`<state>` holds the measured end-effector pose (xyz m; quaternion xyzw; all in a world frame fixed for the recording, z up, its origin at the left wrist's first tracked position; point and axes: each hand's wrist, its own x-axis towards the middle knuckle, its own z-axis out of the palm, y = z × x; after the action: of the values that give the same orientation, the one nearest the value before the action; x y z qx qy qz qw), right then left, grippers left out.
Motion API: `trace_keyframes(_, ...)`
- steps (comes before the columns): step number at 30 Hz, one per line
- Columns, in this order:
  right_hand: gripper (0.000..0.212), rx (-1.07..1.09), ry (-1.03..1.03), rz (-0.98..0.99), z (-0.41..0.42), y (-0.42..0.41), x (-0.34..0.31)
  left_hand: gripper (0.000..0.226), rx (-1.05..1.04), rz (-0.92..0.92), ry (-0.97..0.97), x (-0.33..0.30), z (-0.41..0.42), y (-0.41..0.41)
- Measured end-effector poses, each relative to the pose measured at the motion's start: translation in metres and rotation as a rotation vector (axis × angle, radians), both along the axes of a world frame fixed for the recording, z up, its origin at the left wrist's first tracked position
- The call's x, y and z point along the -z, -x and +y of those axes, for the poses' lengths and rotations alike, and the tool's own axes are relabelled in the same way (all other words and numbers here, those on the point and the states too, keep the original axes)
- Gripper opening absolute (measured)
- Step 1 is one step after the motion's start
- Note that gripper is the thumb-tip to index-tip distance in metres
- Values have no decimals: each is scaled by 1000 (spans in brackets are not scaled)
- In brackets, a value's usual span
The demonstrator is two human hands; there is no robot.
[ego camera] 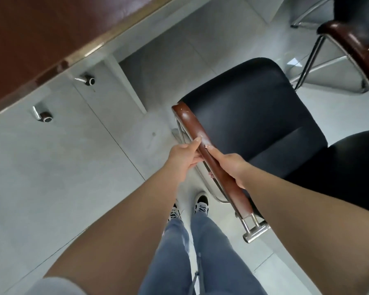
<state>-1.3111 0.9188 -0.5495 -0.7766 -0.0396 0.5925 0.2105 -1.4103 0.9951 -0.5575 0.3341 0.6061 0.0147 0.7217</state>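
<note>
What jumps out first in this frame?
Both hands meet at centre: the left hand and right hand grip the chipped brown armrest of a black padded chair, which fills the right middle. A reddish-brown desk cuts across the top left corner.

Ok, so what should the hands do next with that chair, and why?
Probably push the chair a little toward the desk: the left hand and right hand both grip its wooden armrest, and it stands out on the tiled floor, apart from the desk.
</note>
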Motion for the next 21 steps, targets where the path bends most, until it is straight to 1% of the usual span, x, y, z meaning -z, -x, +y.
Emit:
trace_keyframes(5, 60, -93, 44, -9, -27, 27, -1, 35, -34, 1, 66, 0, -33, 34)
trace_keyframes(8, 55, -113, 44, -11, -38, 43, 4, 36, -75, 1, 96, 2, -47, 50)
trace_keyframes(12, 55, -121, 29, 0, -38, 48, 7, 33, -163, -18, 90, 1, -51, 53)
trace_keyframes(14, 51, -120, 36, -15, -37, 49, 6, 31, -163, 2, 102, 2, -52, 51)
trace_keyframes(16, 40, -80, -31, -64, -37, 52, 5, 35, -118, 36, 65, -5, -51, 53)
trace_keyframes(18, 31, -3, -143, -118, -29, 53, -1, 36, -85, 86, -40, -13, -43, 55)
trace_keyframes(21, 17, 38, -268, -146, -11, 56, -24, 26, -105, 88, -156, -45, -36, 62)
